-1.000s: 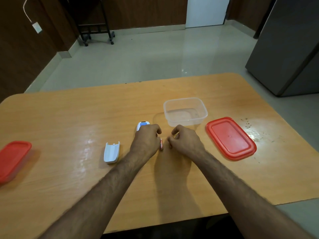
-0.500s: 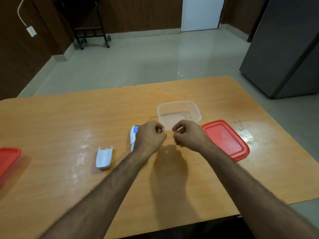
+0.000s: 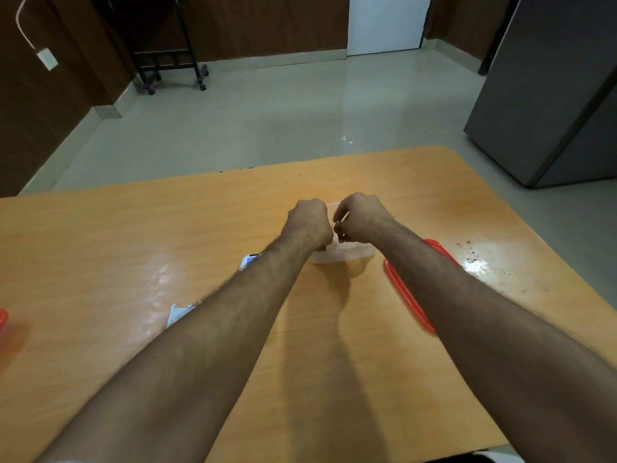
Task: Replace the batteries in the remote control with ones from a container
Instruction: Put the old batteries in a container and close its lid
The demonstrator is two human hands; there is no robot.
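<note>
Both my hands hover side by side above the clear plastic container (image 3: 347,256), which my wrists largely cover. My left hand (image 3: 309,225) is a closed fist; nothing shows inside it. My right hand (image 3: 362,217) pinches a small reddish battery (image 3: 339,238) at its fingertips, almost touching the left fist. The white remote (image 3: 248,261) lies on the table under my left forearm, with only its blue-marked end showing. Its white battery cover (image 3: 178,313) lies further left, half hidden by the same arm.
A red lid (image 3: 399,289) lies right of the container, partly under my right forearm. Another red container (image 3: 2,318) sits at the table's left edge. Dark specks dot the wooden table (image 3: 100,248) at right. A grey fridge (image 3: 551,95) stands beyond the table's right corner.
Both hands rose from the table beside the remote and moved forward over the clear container. The battery that lay between them is off the table. The view has tilted.
</note>
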